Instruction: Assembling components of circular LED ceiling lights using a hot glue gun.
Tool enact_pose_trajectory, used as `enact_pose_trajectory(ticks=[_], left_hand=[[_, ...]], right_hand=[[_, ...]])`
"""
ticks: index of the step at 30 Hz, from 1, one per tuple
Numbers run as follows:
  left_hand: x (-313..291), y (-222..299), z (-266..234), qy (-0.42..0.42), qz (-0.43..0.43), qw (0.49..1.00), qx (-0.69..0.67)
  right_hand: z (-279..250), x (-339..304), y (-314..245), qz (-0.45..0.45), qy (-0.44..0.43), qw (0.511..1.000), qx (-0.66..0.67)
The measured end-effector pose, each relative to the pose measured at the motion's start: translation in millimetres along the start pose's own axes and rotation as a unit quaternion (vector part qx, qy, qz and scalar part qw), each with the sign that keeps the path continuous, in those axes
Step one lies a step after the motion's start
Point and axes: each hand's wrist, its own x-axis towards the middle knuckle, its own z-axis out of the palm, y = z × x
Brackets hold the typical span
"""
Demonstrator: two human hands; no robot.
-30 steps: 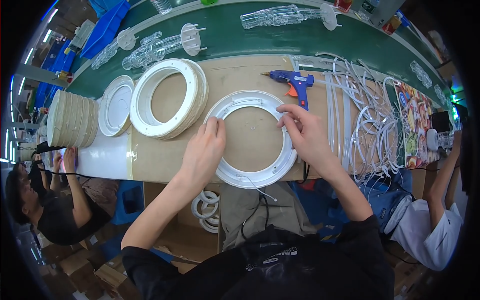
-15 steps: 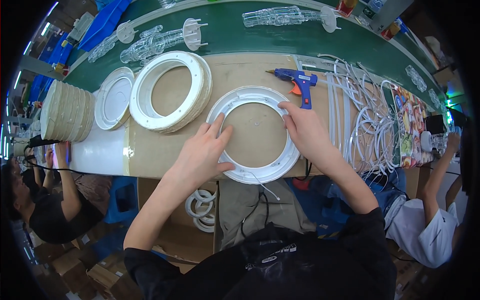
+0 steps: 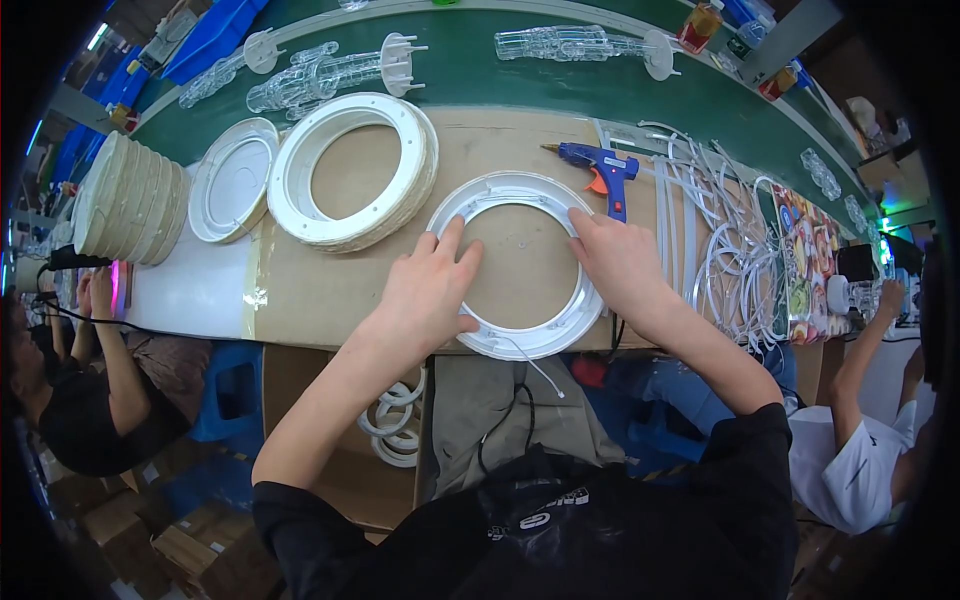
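In the head view, the white ring [image 3: 573,320] lies flat on the cardboard sheet [image 3: 330,290], close in front of the person, between both hands. The left hand [image 3: 425,285] has gone from bunched fingers on the left rim to a wide spread: the fingertips reach the ring's upper left, and the thumb points toward its lower left. It closes around nothing. The right hand [image 3: 622,262] was raised with fingers bent at the upper right rim; it now lies lower and flatter there, fingertips on the ring and thumb near the inner edge. Whether that thumb and those fingers pinch anything narrow cannot be told.

The thin white lead [image 3: 545,374] hangs over the ring's near edge, as it did a second ago. The blue glue gun [image 3: 605,168] lies just beyond the right hand, untouched throughout.

For the work on the ring, the change looks like a turn from fine fingering at the rim to steadying or pressing it, with the lead's end apparently left loose.
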Motion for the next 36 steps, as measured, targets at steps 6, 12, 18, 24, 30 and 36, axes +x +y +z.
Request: enact_pose_trajectory(ticks=[6, 12, 18, 24, 30, 36], left_hand=[[-3, -2, 2, 0.008, 0.002, 1.000, -0.005], [-2, -1, 0, -0.003, -0.004, 1.000, -0.014], [-2, -3, 1, -0.002, -0.006, 1.000, -0.007], [-2, -2, 0, -0.003, -0.004, 1.000, -0.010], [-4, -2, 1, 0.007, -0.001, 1.000, -0.013], [-3, -5, 2, 0.018, 0.007, 1.000, -0.022]], right_hand=[[8, -2, 11, -0.028, 0.054, 0.995, 0.076], [5, 0, 5, -0.008, 0.023, 0.999, 0.039], [11, 7, 7, -0.043, 0.009, 0.998, -0.037], [7, 7, 4, -0.068, 0.001, 0.994, -0.086], [4, 10, 12, -0.094, 0.009, 0.992, -0.082], [5, 11, 15, -0.091, -0.016, 0.992, -0.085]])
